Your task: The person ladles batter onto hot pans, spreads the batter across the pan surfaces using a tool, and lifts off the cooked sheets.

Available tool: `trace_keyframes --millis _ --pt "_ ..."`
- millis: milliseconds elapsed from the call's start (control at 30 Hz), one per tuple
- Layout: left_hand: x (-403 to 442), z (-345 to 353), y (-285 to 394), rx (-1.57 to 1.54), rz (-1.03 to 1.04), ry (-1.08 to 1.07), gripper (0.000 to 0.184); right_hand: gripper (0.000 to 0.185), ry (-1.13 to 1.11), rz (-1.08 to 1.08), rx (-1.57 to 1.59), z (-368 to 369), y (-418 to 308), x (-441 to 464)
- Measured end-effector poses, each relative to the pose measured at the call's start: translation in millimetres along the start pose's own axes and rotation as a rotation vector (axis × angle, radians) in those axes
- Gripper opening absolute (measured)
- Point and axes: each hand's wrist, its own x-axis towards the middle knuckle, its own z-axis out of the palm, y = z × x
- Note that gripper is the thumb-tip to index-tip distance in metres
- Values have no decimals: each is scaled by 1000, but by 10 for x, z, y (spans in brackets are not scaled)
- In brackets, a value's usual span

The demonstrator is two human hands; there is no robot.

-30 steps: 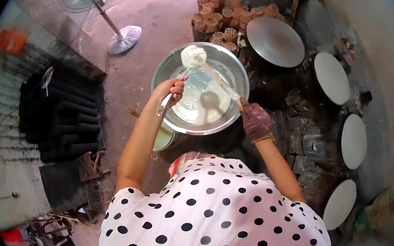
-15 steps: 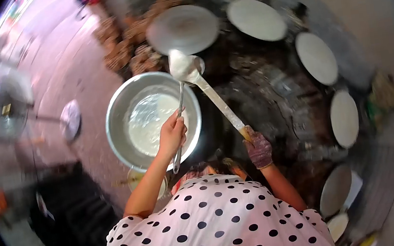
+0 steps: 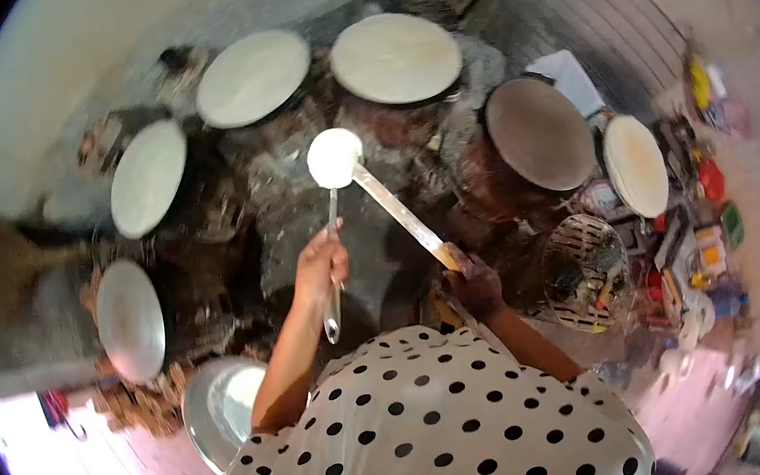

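Note:
My left hand [image 3: 321, 267] is closed around the thin metal handle of a ladle [image 3: 335, 156], its bowl full of white batter. My right hand [image 3: 476, 284], in a dark knitted glove, grips the yellowish end of a long flat-handled tool [image 3: 401, 213]. This tool's far end meets the ladle's bowl, and its head is mostly hidden there. Both are held up over the dark stove area. Beyond the ladle lie two round griddles covered in white, one [image 3: 254, 78] at upper left and another [image 3: 396, 57] at upper middle.
A bare brown griddle [image 3: 540, 134] sits on the right, beside a round stack of pale flatbreads [image 3: 636, 166]. Further left are a white-covered griddle [image 3: 149, 178] and a grey one [image 3: 130, 321]. The metal batter basin [image 3: 207, 408] stands at lower left; a slotted basket [image 3: 589, 271] is at right.
My view has swung right, from the batter basin to the griddles. The basin now appears at lower left. Both hands still hold their tools, and the batter-filled ladle has come along.

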Motion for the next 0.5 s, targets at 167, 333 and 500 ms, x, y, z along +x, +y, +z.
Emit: trace_keyframes --millis 167,333,500 --pt "814 1372 -173 373 -8 -233 35 49 174 307 -64 -573 777 -130" --pt "2207 2543 -412 88 -518 -505 38 49 115 549 -162 -1022 1536 -698" --pt "2284 3374 -526 636 -233 -682 39 50 413 820 -145 -1366 1987 -1124"
